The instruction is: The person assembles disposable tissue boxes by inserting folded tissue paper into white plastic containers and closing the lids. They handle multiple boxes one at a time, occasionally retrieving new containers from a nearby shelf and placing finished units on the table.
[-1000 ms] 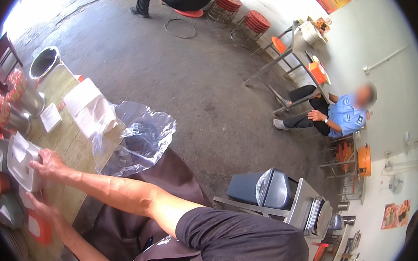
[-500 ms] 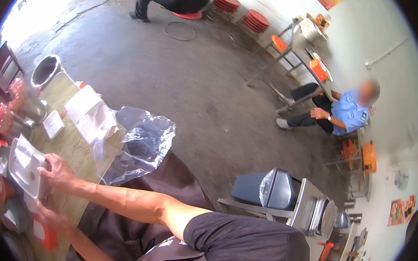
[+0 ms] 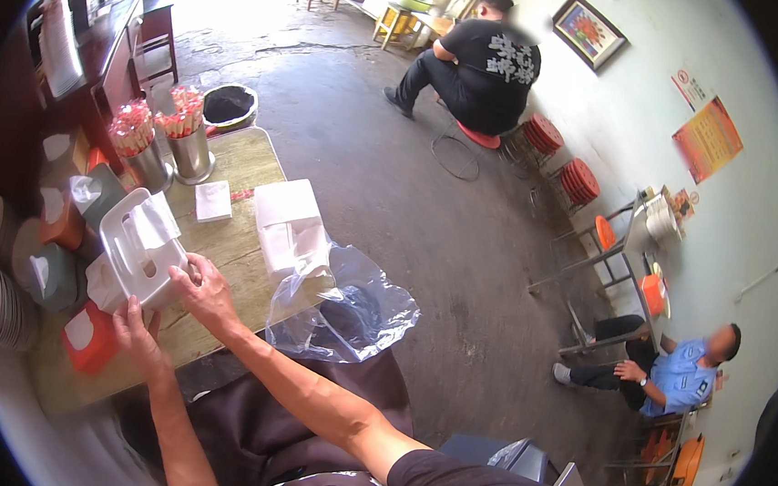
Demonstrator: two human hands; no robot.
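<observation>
A white plastic tissue box (image 3: 113, 232) with a slotted lid and a tissue coming out of its top is tilted between my two hands, over the left part of the table. My right hand (image 3: 205, 294) grips its near right corner. At the lower end, my left hand (image 3: 137, 337) has its fingers against the box's near edge. Just beside that hand stands an orange-red tissue box (image 3: 89, 338). To the right lies a stack of white tissues (image 3: 286, 221), partly in a clear plastic bag (image 3: 361, 309) that hangs over the table's edge.
Two metal holders (image 3: 193, 156) of red-tipped wrapped chopsticks stand at the back left, near a small napkin pile (image 3: 213, 201). More tissue boxes (image 3: 53, 276) and stacked plates (image 3: 5, 309) line the left. A bin (image 3: 230, 105) is beyond the table. Two people sit farther off.
My view has swung left and up, so the scene sits lower and farther right. Both hands stay on the white tissue box.
</observation>
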